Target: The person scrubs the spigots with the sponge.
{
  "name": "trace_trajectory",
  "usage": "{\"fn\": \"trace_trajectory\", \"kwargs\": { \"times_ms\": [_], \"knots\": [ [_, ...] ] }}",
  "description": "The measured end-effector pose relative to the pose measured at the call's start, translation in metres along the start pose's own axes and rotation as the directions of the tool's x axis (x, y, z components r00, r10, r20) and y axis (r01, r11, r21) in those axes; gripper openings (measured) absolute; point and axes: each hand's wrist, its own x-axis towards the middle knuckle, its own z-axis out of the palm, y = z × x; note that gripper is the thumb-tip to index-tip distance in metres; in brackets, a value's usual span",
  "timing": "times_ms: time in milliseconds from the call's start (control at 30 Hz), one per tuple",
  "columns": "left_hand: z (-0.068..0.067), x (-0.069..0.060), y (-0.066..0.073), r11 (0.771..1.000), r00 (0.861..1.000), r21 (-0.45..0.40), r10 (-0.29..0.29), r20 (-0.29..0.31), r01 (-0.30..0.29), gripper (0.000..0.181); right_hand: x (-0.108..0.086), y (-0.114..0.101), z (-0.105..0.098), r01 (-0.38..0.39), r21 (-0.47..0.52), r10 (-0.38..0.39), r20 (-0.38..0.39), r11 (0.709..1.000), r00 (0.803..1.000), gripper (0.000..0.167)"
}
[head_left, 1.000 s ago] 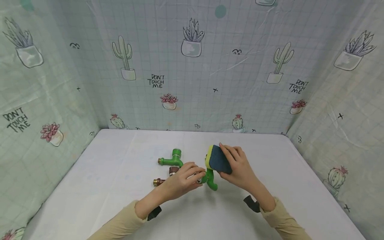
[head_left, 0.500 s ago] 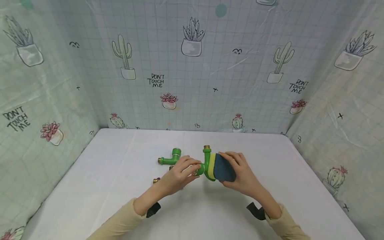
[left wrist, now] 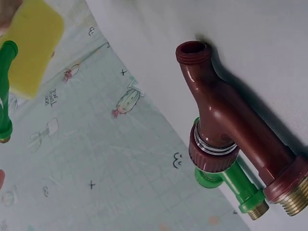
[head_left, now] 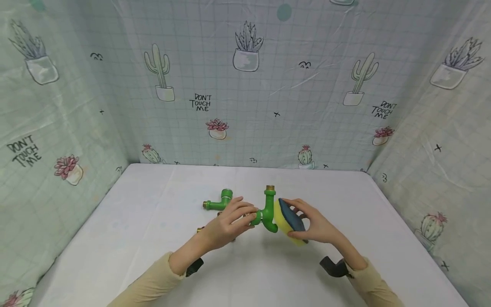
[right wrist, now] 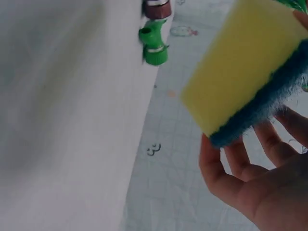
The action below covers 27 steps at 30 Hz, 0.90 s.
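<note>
Raised over the table, a green faucet (head_left: 270, 209) is gripped at its round knob end by my left hand (head_left: 232, 224); its brass-threaded inlet points away from me and its curved spout toward me. My right hand (head_left: 316, 224) pinches a sponge (head_left: 285, 224), yellow foam on one face and dark blue scouring pad on the other, between thumb and fingers. The yellow side (right wrist: 245, 67) faces the faucet's right side, close to the spout; whether they touch I cannot tell. In the left wrist view the held faucet (left wrist: 5, 86) shows only at the edge.
Left of the held faucet, another green faucet (head_left: 218, 202) lies on the white table (head_left: 161, 204). A brown-red faucet (left wrist: 226, 115) with a brass thread lies nearer, mostly behind my left hand in the head view. Cactus-print cloth (head_left: 245, 106) hangs around the back and sides.
The sponge has moved down and right along the faucet and tilted, showing more yellow. The faucet has turned, so its brass inlet and spout are now uncovered. My left hand keeps its grip.
</note>
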Motion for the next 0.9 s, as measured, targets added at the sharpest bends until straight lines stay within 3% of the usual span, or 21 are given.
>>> {"fn": "trace_trajectory", "kwargs": {
  "times_ms": [100,267,533,633,900],
  "knots": [
    [0.001,0.001,0.000,1.000,0.999,0.024,0.003,0.037,-0.004,0.028,0.001,-0.002,-0.001,-0.002,0.051,0.001,0.029,0.999,1.000,0.077],
    [0.002,0.002,0.001,0.986,0.991,0.165,-0.060,0.123,0.039,0.036,0.001,-0.008,0.004,0.003,0.045,-0.002,-0.024,0.999,1.000,0.079],
    [0.009,-0.001,0.007,0.946,0.971,0.293,-0.189,0.148,0.140,0.050,0.004,-0.021,0.018,0.051,0.011,-0.050,-0.116,0.999,0.992,0.082],
    [0.010,-0.003,0.009,0.939,0.963,0.303,-0.218,0.159,0.162,0.046,0.005,-0.027,0.023,0.055,-0.009,-0.056,-0.147,0.998,0.988,0.081],
    [0.008,-0.001,0.014,0.948,0.957,0.242,-0.249,0.151,0.209,0.046,0.006,-0.037,0.032,-0.026,-0.024,0.019,-0.257,0.999,0.966,0.084]
  ]
}}
